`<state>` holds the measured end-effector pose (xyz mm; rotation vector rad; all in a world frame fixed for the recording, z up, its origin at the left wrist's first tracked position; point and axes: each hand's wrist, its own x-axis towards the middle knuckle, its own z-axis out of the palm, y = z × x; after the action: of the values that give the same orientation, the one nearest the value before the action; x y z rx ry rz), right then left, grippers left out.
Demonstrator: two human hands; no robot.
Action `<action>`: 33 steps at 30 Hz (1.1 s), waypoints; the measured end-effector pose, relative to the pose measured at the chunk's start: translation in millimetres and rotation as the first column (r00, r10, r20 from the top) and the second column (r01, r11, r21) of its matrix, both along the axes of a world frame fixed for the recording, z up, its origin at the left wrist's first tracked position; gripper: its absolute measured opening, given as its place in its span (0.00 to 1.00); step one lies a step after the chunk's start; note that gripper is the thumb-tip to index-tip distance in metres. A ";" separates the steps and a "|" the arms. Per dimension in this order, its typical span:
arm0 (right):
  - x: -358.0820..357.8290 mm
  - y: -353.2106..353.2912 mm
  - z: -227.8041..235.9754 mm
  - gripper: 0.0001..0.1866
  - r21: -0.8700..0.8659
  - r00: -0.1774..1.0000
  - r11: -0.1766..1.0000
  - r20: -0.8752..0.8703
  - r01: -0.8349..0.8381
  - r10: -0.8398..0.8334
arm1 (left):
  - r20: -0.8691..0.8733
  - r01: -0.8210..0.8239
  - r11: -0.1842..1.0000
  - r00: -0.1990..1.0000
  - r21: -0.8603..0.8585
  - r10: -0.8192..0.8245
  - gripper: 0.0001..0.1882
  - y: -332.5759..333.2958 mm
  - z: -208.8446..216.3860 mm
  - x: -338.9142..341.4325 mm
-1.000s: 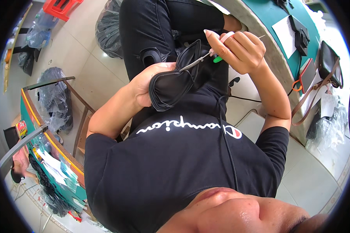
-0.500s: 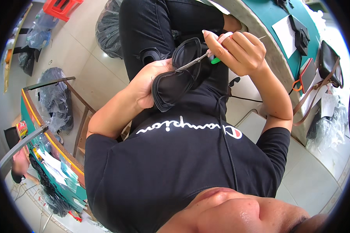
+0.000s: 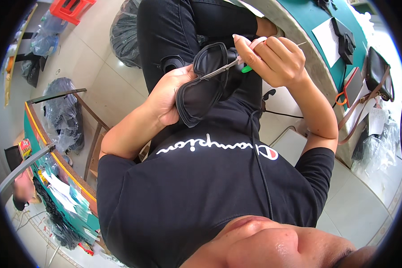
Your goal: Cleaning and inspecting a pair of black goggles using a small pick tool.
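My left hand (image 3: 170, 96) is closed on the near edge of a black padded fabric piece (image 3: 202, 100), two rounded lobes joined at a narrow middle, with layered edges. In my right hand (image 3: 274, 60) is a pair of scissors (image 3: 219, 70); the fingers curl round their pale pink handles. Their grey blades lie across the narrow middle of the piece, pointing towards my left hand. A bright green bit (image 3: 246, 69) shows just below the right fingers. More black material hangs behind the piece, over my lap; its shape is hard to make out.
At right, a teal-topped table (image 3: 295, 13) holds a black bag (image 3: 379, 73) and a red-edged dark object (image 3: 353, 87). A teal workbench (image 3: 35, 129) stands at left. Filled plastic bags (image 3: 126, 38) and a red stool (image 3: 71, 10) are on the tiled floor.
The black piece has tilted slightly in my left hand. The scissor blades have shifted a little with it; my right hand has hardly moved.
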<state>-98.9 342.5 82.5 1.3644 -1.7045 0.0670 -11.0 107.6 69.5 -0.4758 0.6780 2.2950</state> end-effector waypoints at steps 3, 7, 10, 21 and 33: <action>1.8 -2.5 -0.4 0.13 -0.022 1.000 1.000 0.015 0.010 -0.009 | -0.022 0.016 1.000 1.000 -0.009 -0.016 0.13 -3.0 -4.3 0.3; 3.6 -4.1 1.4 0.13 -0.004 1.000 1.000 0.025 0.007 -0.007 | -0.038 0.037 0.999 0.999 -0.040 -0.039 0.14 -5.5 -10.4 1.0; 0.8 -4.0 2.4 0.13 0.005 1.000 1.000 0.010 -0.001 0.001 | -0.060 0.037 0.999 0.997 -0.026 -0.038 0.13 -6.1 -5.3 0.6; 4.5 -14.5 4.1 0.13 -0.023 1.000 1.000 -0.001 -0.012 0.012 | -0.067 0.024 0.999 0.997 -0.035 -0.026 0.13 -3.3 -2.2 1.5; 38.6 -13.0 4.3 0.09 -0.274 0.057 0.921 0.962 0.276 0.268 | -0.217 -0.222 0.936 0.962 -0.273 0.165 0.13 7.8 -13.1 -5.0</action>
<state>-60.3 329.4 86.8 0.8918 -2.5750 1.7315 -16.0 115.4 56.4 -0.4807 1.1260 2.4574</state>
